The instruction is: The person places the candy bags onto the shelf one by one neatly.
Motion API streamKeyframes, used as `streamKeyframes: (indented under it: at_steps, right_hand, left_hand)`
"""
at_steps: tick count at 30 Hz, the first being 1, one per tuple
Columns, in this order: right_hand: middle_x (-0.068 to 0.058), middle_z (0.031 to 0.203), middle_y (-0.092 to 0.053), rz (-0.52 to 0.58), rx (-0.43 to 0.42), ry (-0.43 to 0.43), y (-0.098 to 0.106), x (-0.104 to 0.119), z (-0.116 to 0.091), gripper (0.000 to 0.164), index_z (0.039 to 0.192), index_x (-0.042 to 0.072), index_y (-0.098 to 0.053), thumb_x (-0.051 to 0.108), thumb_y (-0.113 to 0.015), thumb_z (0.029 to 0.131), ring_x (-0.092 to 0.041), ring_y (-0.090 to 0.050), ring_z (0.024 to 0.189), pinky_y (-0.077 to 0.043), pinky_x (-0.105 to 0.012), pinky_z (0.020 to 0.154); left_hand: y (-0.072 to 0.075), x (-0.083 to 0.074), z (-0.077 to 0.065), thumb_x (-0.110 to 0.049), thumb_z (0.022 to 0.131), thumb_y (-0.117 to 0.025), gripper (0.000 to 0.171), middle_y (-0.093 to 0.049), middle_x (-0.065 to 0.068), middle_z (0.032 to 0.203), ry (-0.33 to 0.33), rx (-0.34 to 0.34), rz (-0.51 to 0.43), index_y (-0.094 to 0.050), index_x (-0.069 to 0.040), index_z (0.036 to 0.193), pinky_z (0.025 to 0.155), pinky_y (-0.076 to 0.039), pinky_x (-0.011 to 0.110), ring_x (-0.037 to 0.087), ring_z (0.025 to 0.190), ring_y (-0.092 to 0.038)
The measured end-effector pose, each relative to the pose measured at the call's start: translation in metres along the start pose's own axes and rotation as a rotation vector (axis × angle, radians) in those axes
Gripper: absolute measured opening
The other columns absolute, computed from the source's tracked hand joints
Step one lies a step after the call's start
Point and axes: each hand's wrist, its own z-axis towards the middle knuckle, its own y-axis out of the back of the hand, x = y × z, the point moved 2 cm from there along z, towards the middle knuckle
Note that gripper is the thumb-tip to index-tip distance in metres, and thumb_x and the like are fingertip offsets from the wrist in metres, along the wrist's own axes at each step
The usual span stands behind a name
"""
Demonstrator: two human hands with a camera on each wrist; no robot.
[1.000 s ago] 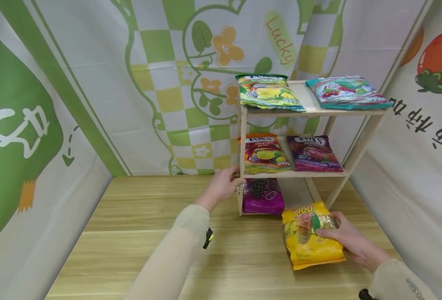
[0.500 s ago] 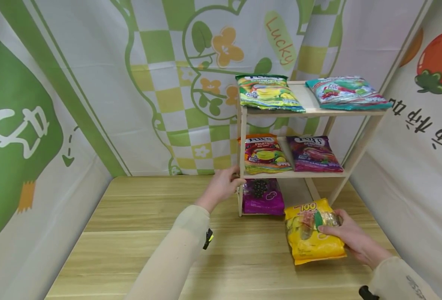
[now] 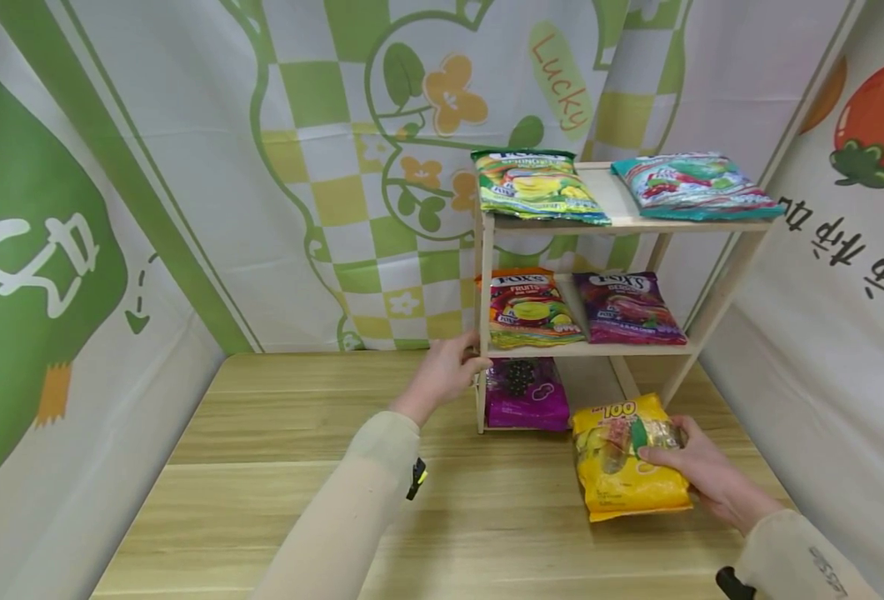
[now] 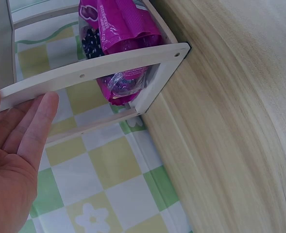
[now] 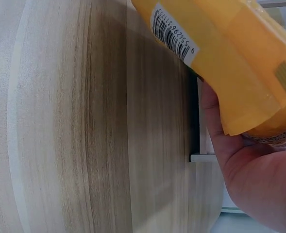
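Observation:
At the right, my right hand [image 3: 711,479] holds a yellow candy bag [image 3: 617,487] with the thumb across its front. The bag tilts in front of the lowest tier of a small wooden shelf [image 3: 591,352], its top near that tier's front edge. In the right wrist view the bag's barcode side [image 5: 220,53] shows, with fingers behind it. My left hand [image 3: 445,375] grips the shelf's left front post at middle-tier height. The left wrist view shows the thumb and fingers on either side of the wood. Left on the lowest tier is a purple candy bag [image 3: 526,400].
An orange-red candy bag [image 3: 531,312] and a dark purple one [image 3: 629,308] lie on the middle tier. On top are a green-yellow bag [image 3: 539,185] and a teal bag [image 3: 696,187]. The wooden table [image 3: 277,467] meets printed cloth walls [image 3: 164,167].
The yellow candy bag in my right hand has moved slightly away from me and to the right, closer to the lowest tier. My left hand stays on the post.

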Motion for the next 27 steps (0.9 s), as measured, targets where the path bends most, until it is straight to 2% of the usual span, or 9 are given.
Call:
streamKeyframes:
  at_steps: [11, 22, 27]
  right_hand:
    - [-0.031, 0.137, -0.041, -0.011, -0.019, 0.015, 0.001, -0.002, 0.006, 0.1, 0.157, -0.002, 0.004, 0.025, -0.072, 0.096, -0.022, -0.065, 0.098, -0.062, -0.04, 0.084]
    - [-0.032, 0.142, -0.036, -0.029, -0.01, 0.021, 0.002, -0.002, 0.012, 0.101, 0.158, -0.001, 0.006, 0.029, -0.07, 0.098, -0.022, -0.063, 0.101, -0.061, -0.036, 0.085]
    - [-0.032, 0.144, -0.034, 0.003, -0.002, 0.041, 0.001, -0.001, 0.015, 0.099, 0.158, 0.0, 0.008, 0.027, -0.068, 0.1, -0.021, -0.064, 0.1, -0.061, -0.037, 0.085]
  left_hand:
    - [-0.001, -0.001, 0.0, -0.029, 0.102, -0.063, 0.028, -0.071, 0.007, 0.096, 0.014, -0.007, 0.028, -0.062, -0.008, 0.121, 0.068, -0.057, 0.031, 0.016, 0.076, -0.063]
    - [0.0, -0.001, 0.0, -0.03, 0.102, -0.063, 0.032, -0.072, 0.008, 0.1, 0.013, -0.014, 0.047, -0.062, -0.007, 0.124, 0.075, -0.058, 0.034, 0.016, 0.08, -0.065]
    - [-0.001, -0.001, 0.0, -0.031, 0.103, -0.062, 0.033, -0.073, 0.008, 0.103, 0.014, -0.013, 0.047, -0.062, -0.007, 0.125, 0.077, -0.059, 0.035, 0.016, 0.083, -0.065]
